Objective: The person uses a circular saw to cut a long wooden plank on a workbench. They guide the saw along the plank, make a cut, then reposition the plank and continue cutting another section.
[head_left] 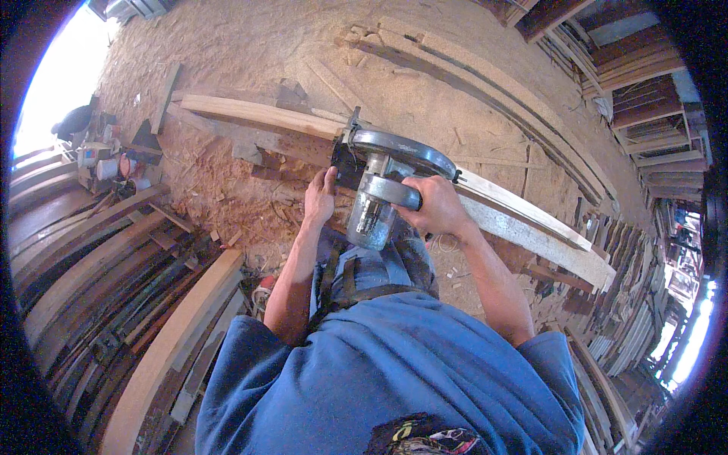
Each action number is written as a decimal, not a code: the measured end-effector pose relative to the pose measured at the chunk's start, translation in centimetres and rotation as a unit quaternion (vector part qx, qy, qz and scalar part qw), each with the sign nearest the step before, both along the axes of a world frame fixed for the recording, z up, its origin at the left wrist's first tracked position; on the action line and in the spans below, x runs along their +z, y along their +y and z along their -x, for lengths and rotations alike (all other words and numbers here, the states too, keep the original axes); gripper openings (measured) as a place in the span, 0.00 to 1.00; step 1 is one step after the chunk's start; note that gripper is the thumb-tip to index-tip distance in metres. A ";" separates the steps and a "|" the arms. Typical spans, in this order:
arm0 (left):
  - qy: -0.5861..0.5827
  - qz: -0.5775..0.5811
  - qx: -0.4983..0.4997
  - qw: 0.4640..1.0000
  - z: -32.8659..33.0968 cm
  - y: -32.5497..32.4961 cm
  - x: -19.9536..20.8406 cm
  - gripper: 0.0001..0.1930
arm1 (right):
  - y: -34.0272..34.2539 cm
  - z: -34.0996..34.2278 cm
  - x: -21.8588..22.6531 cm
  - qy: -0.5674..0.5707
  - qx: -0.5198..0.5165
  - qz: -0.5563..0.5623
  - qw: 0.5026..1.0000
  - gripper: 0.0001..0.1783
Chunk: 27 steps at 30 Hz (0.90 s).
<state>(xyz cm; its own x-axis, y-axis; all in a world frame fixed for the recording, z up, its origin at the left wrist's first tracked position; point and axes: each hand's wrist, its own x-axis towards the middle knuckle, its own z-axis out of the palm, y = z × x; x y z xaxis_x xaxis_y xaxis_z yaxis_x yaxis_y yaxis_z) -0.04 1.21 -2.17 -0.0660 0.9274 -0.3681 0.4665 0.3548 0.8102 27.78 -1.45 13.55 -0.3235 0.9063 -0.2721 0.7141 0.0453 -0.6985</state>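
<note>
A grey metal circular saw (371, 212) with a long curved blade guard (406, 146) sits across a long pale plank (262, 112). My right hand (436, 205) is wrapped round the saw's rear handle. Against the dark base plate (345, 163), on the saw's left side, my left hand (320, 199) has its fingers curled at the edge; the fingertips are partly hidden. The plank runs on past the saw to the right. Below it lies a whitish, weathered beam (538, 241). The saw's body and guard hide the blade and the spot where it meets the wood.
Sawdust and offcuts cover the ground (250, 45). Long timbers (493, 76) lie beyond the plank. Curved boards (182, 349) are stacked at my left, and thin slats (629, 265) at the right. Small tools and containers (114, 163) stand at the far left.
</note>
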 end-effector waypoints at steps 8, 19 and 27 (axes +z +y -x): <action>-0.004 0.034 0.014 0.999 0.2 0.1 -0.8 0.33 | 0.0 -0.1 -0.1 -0.008 0.006 -0.009 1.000 0.22; 0.007 -0.015 0.003 1.000 0.2 -0.1 -0.6 0.34 | -0.1 0.1 0.3 -0.001 -0.008 -0.007 1.000 0.21; -0.004 -0.005 0.004 1.000 0.3 -0.2 -1.1 0.34 | 0.0 0.0 0.2 0.010 -0.008 0.002 1.000 0.21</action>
